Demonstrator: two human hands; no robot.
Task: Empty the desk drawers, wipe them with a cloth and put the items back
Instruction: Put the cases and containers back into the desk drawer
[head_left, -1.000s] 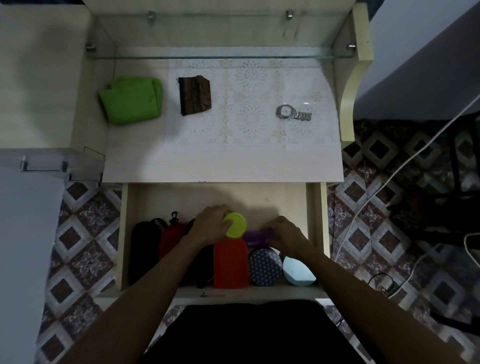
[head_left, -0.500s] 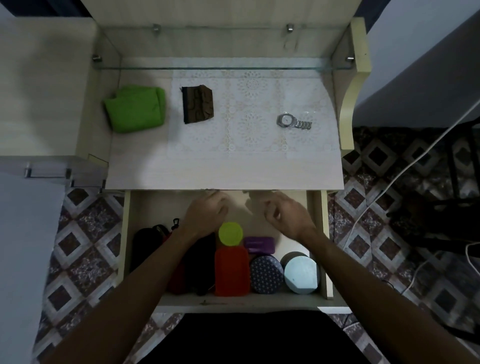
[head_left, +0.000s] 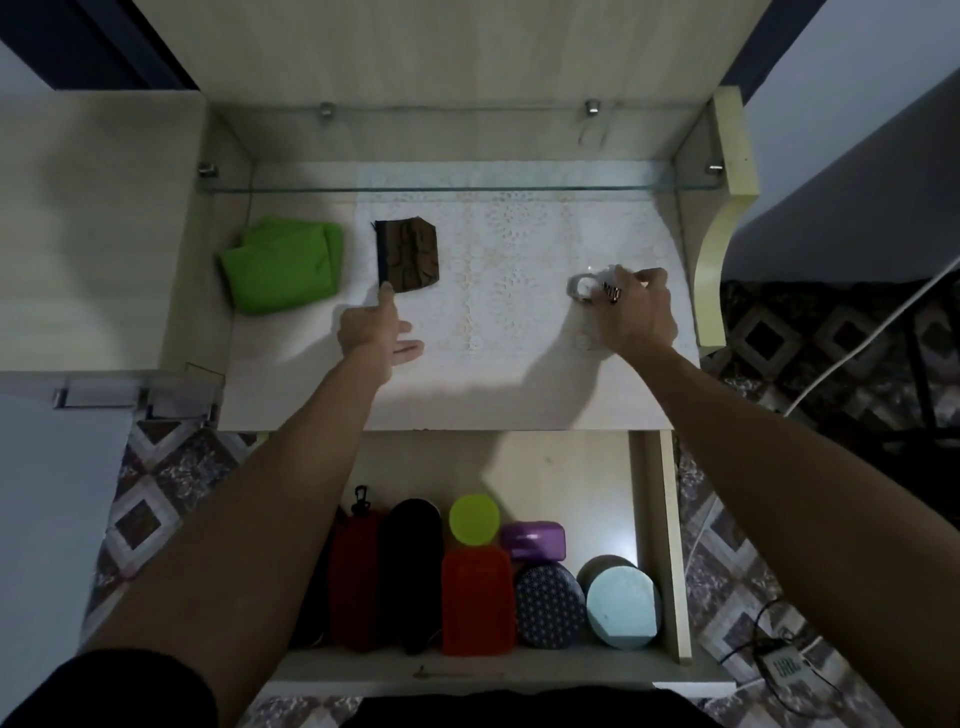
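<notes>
hands have left the drawer (head_left: 649, 519) for the desktop: right hand (head_left: 636, 312) curls its fingers on the watch (head_left: 584, 285), left hand (head_left: 376, 327), fingers extended, touches the wallet (head_left: 408, 255); last items going back.

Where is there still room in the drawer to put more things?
The drawer's back strip, between the desk edge and the yellow-green lid, is bare. So is its right side behind the pale blue tin. The front row, red case to tin, is packed.
</notes>
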